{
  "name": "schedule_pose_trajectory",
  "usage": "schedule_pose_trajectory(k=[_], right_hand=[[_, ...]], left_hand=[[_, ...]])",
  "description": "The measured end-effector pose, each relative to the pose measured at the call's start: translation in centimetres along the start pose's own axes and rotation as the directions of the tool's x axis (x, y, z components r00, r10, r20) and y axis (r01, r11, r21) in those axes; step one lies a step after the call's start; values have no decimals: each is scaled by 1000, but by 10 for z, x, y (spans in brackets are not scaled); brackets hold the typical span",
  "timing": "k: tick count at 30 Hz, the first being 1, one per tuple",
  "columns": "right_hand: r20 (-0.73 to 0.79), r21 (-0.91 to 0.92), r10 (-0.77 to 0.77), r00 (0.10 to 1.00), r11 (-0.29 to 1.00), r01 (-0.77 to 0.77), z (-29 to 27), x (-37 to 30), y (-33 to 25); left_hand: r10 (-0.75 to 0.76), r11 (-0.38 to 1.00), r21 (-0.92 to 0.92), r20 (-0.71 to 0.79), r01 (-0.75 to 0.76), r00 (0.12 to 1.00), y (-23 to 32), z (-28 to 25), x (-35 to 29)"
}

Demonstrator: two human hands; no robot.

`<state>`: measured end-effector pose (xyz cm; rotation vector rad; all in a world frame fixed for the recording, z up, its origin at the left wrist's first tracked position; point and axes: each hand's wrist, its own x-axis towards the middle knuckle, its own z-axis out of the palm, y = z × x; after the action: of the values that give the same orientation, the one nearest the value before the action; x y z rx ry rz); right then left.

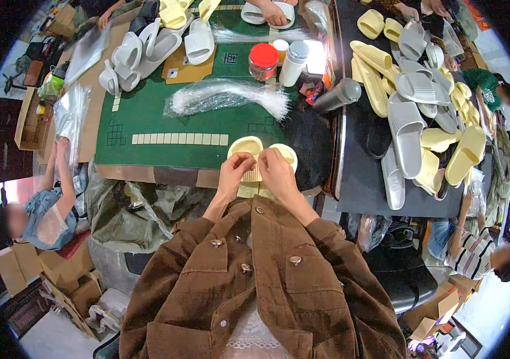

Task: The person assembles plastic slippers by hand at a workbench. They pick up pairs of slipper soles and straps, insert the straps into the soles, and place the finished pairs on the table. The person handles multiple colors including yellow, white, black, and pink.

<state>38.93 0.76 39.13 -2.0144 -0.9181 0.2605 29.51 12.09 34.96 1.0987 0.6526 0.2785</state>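
At the near edge of the green table mat, a pair of pale yellow slide slippers lies in front of me: the left slipper (246,144) and the right slipper (291,155). My left hand (234,175) is closed in a pinch over the left slipper. Close beside it, my right hand (278,174) is also pinched, between the two slippers. Whatever the fingertips hold is too small to make out. Beyond the slippers lies a bundle of thin clear plastic strands (225,99), partly in a clear bag.
On the green mat (141,119) stand a red-lidded jar (263,61) and a white bottle (294,63); a grey tumbler (340,96) leans nearby. Grey slippers (128,54) lie far left. The right-hand black table (363,191) bears piled slippers. Other people work around.
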Motion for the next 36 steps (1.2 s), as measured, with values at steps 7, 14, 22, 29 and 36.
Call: schedule_pose_trajectory(k=[7, 14, 22, 29, 36], right_hand=[[-18, 38, 15, 1000, 999, -14, 2, -2, 1], [7, 21, 40, 999, 999, -41, 1, -2, -4], [16, -59, -13, 1000, 998, 14, 1, -6, -4], [5, 182, 15, 1000, 983, -16, 11, -4, 15], [-77, 234, 194, 978, 957, -172, -26, -9, 36]], left_hand=[[-21, 998, 54, 6, 21, 1000, 2, 1, -1], [-28, 1000, 14, 34, 28, 999, 1, 1, -3], [43, 972, 227, 108, -67, 993, 7, -2, -5], [98, 956, 274, 27, -101, 995, 3, 0, 1], [231, 894, 405, -46, -193, 972, 14, 2, 10]])
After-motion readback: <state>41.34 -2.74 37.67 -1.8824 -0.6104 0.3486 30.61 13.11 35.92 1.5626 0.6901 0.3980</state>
